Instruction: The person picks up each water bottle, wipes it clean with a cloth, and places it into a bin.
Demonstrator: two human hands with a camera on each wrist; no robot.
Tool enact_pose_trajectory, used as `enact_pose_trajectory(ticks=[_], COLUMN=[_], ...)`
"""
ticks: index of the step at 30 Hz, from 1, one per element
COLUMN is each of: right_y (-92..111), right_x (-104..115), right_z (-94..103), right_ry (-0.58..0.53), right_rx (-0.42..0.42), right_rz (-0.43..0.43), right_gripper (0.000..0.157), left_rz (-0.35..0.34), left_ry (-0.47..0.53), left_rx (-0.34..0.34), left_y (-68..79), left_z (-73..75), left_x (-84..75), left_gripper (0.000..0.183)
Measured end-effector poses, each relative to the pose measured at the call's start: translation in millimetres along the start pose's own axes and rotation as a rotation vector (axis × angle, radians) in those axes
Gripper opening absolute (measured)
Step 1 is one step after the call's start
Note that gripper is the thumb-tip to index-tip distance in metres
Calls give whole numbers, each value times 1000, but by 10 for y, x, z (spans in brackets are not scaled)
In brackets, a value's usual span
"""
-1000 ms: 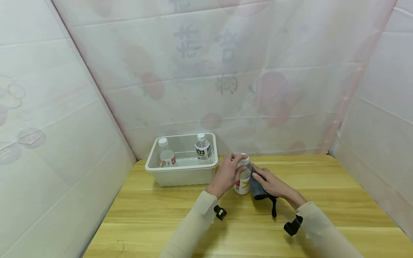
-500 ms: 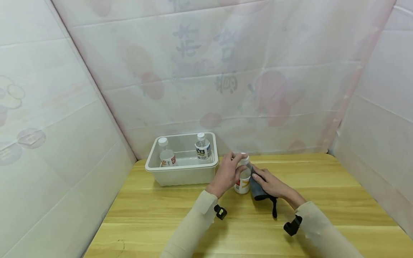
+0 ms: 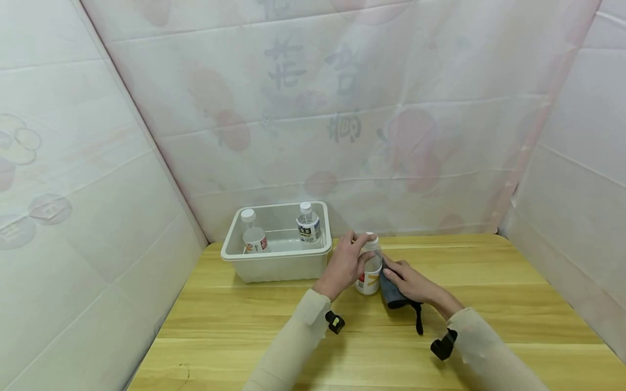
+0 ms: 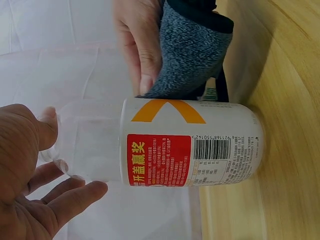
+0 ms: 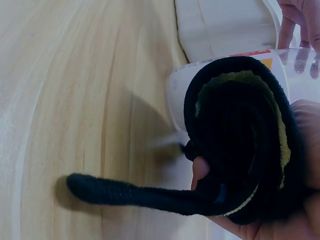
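Note:
A clear plastic bottle with a white cap and a white, red and orange label stands upright on the table. My left hand grips it near the neck and cap, thumb on one side and fingers on the other in the left wrist view. In my right hand is a folded dark grey cloth with a black edge and a hanging loop. The cloth lies against the right side of the bottle's label. The right fingertips are partly hidden behind it.
Left of the bottle stands a white plastic bin. Inside it are two capped bottles, one with a red and white label and one with a dark and white label. Fabric walls enclose the wooden table.
The cloth in my right hand has shifted slightly down and to the right along the bottle's side, its loop swinging a little. The left hand and bottle stay where they were.

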State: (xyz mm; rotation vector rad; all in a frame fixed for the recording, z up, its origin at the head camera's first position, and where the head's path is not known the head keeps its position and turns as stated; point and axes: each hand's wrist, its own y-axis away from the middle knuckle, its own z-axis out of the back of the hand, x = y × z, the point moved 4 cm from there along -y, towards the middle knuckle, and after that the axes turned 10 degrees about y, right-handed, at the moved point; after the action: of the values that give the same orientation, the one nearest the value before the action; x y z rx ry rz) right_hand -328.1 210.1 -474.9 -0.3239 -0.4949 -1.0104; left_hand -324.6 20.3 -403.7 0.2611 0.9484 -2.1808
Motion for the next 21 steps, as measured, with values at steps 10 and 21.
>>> enact_pose_trajectory(ticks=[10,21], right_y=[2,-29], right_x=[-4,-94], right_z=[-10,-86], right_ry=[6,64], right_rx=[38,56], right_rz=[-21,5], right_gripper=[58,57], left_rz=[6,24], left_ry=[14,30], left_rx=[1,1], left_y=[-9,7], left_z=[10,2], left_x=[-2,3], left_gripper=[37,36])
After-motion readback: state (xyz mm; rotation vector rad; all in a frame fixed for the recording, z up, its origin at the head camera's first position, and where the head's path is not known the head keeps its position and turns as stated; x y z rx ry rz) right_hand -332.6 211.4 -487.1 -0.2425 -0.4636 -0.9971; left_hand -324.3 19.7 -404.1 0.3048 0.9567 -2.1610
